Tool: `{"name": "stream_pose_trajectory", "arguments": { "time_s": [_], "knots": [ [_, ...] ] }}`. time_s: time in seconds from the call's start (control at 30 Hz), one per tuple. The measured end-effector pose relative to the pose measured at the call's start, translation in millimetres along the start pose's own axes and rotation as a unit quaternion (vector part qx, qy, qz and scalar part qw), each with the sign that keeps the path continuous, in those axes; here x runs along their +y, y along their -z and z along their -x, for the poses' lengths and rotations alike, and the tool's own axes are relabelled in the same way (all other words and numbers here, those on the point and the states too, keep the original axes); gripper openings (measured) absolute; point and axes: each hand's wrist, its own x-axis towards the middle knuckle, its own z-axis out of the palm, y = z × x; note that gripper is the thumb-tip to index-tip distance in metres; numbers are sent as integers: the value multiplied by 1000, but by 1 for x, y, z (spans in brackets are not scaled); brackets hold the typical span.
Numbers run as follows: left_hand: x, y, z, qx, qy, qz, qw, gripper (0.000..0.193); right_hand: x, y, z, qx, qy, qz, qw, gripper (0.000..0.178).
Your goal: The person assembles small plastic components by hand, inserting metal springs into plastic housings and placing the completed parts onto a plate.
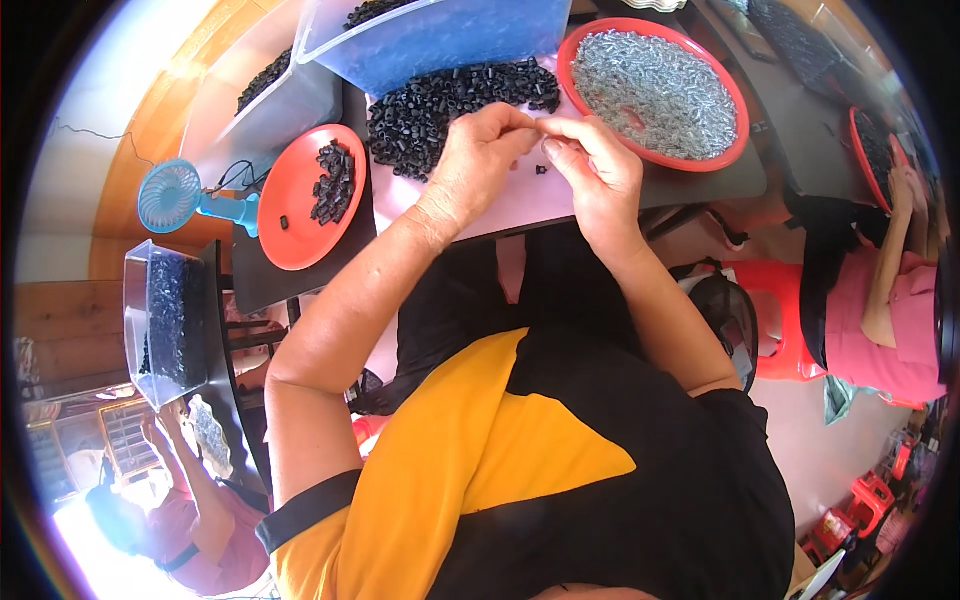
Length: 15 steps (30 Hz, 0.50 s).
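Note:
My left hand [480, 158] and my right hand [606, 185] meet fingertip to fingertip over the pale pink sheet at the table's front. Both are closed in a pinch; whatever lies between the fingers is too small to make out. Below the fingertips a small black piece [541, 170] rests on the sheet. Just beyond my left hand spreads a heap of small black plastic pieces [410, 125]. Past my right hand is a round red tray [742, 118] full of small shiny, clear-silvery pieces [655, 85].
A red plate [285, 215] with some black pieces stands left, beside a light-blue fan [170, 195]. Clear bins [440, 45] with black pieces line the back. One person [885, 290] works at the right, another [200, 500] at the lower left, near a clear box [165, 320].

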Motion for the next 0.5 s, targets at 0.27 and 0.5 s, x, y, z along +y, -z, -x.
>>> {"name": "stream_pose_trajectory", "arguments": {
  "time_s": [0.27,0.5],
  "knots": [
    [16,3,5,-35,207,299,931,14,-3,0,0,-3,-112,-141,984,20],
    [-13,30,-17,37,-55,-148,987,24,-3,1,0,19,-70,-85,994,10]
  ]
}}
